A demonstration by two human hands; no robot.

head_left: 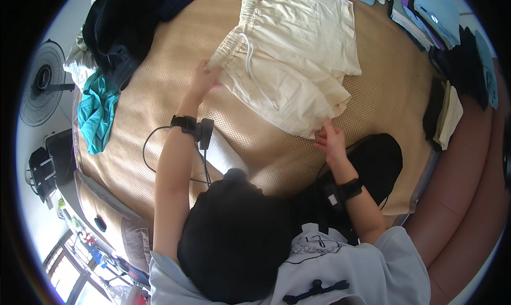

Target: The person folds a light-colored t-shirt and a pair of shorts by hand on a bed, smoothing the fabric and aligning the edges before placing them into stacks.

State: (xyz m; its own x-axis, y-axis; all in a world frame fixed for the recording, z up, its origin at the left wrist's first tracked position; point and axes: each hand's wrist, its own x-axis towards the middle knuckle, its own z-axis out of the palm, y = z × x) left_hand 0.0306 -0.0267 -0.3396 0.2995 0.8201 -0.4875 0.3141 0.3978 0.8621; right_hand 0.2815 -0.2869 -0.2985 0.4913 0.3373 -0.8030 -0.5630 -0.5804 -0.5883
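Observation:
A pair of cream drawstring shorts [291, 61] lies before me, its elastic waistband towards the left and its legs towards the right. My left hand [205, 78] grips the near end of the waistband. At the near leg's hem, my right hand [331, 141] holds the fabric edge by its corner, the fingers partly curled. A white drawstring [250, 59] hangs loose over the front of the shorts. The nearer leg is bunched and creased, while the farther leg lies flatter.
Dark clothing [119, 29] and a teal garment [98, 111] lie at the left of the tan woven mat [179, 45]. Folded clothes [437, 15] are stacked at the far right, with a smaller folded pile [441, 113] nearer. A brown padded surface [459, 193] borders the right; a fan [43, 79] stands left.

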